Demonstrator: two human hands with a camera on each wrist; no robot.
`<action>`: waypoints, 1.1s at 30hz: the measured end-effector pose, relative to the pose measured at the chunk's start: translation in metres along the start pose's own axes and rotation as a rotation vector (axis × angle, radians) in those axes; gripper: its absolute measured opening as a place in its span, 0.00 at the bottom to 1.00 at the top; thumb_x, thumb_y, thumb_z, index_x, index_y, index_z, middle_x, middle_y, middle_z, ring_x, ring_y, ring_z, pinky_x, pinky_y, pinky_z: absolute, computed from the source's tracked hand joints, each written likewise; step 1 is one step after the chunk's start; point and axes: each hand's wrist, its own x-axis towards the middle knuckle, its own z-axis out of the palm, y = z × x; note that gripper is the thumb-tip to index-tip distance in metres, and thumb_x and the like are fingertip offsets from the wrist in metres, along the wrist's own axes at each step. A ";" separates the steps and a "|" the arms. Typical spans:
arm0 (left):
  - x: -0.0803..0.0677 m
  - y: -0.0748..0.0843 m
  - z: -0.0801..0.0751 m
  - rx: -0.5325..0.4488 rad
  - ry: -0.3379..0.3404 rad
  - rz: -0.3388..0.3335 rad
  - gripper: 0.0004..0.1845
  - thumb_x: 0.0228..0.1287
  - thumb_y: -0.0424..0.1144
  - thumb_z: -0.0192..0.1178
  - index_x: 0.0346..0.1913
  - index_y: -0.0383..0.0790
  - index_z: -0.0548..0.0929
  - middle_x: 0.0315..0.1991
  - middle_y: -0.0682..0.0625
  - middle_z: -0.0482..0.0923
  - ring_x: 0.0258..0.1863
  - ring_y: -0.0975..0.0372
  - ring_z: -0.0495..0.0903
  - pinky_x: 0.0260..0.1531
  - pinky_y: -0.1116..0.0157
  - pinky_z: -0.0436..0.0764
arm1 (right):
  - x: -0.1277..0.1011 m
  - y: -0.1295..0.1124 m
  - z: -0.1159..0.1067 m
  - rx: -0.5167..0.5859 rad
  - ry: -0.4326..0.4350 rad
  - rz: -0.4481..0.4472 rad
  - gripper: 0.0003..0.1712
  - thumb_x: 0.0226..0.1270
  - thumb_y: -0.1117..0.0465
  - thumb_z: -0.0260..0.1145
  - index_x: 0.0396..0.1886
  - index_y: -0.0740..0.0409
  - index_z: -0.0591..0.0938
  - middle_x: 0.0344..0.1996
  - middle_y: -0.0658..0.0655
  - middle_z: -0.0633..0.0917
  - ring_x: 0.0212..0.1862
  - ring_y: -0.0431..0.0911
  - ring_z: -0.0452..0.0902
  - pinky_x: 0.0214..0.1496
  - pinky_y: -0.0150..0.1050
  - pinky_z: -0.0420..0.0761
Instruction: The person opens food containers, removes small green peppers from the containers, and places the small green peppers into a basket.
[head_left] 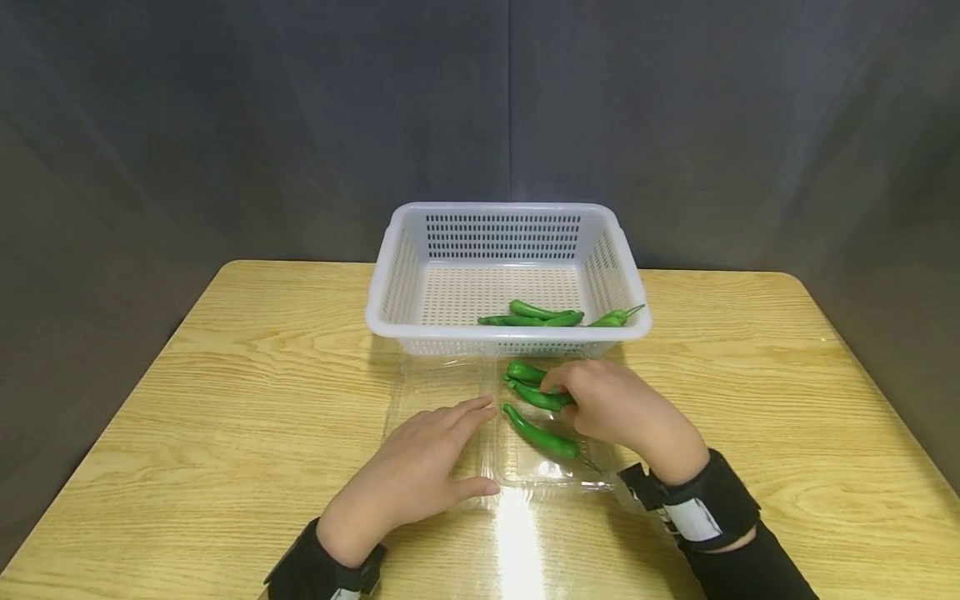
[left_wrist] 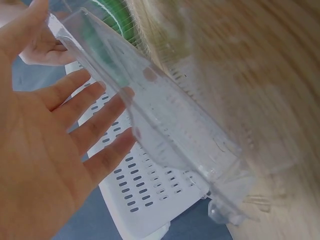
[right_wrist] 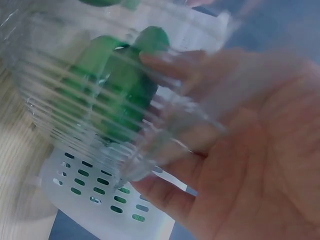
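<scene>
An opened clear plastic clamshell box (head_left: 517,481) lies on the table, its lid (head_left: 438,383) folded out to the left. Several green chili peppers (head_left: 542,436) are in the right half. My right hand (head_left: 618,408) reaches in there, thumb and fingers curled round a chili pepper (head_left: 534,397) near the far side; in the right wrist view the clear wall partly covers that pepper (right_wrist: 125,95). Across the hinge side, my left hand (head_left: 416,467) is spread with straight fingers, which rest along the clear plastic edge (left_wrist: 165,135) in the left wrist view.
Just behind the box stands a white slotted plastic basket (head_left: 507,332), with several more green chili peppers (head_left: 540,312) along its near side. All of it is on a wood-grain table (head_left: 225,400). A dark curtain-like backdrop (head_left: 300,125) rises behind the table.
</scene>
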 end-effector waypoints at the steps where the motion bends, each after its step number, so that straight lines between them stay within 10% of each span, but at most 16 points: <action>1: 0.000 0.000 0.000 0.001 0.002 0.001 0.44 0.60 0.62 0.65 0.74 0.43 0.65 0.74 0.50 0.62 0.70 0.55 0.65 0.66 0.51 0.67 | 0.000 0.000 0.000 -0.002 0.004 -0.001 0.16 0.48 0.77 0.70 0.35 0.56 0.86 0.25 0.46 0.78 0.28 0.42 0.69 0.31 0.36 0.71; 33: -0.001 0.000 0.001 0.022 0.008 -0.007 0.44 0.60 0.62 0.64 0.74 0.44 0.66 0.74 0.50 0.61 0.69 0.54 0.66 0.66 0.50 0.67 | -0.005 0.001 -0.007 0.011 0.065 -0.006 0.19 0.48 0.79 0.70 0.39 0.58 0.88 0.32 0.47 0.84 0.32 0.42 0.74 0.35 0.37 0.78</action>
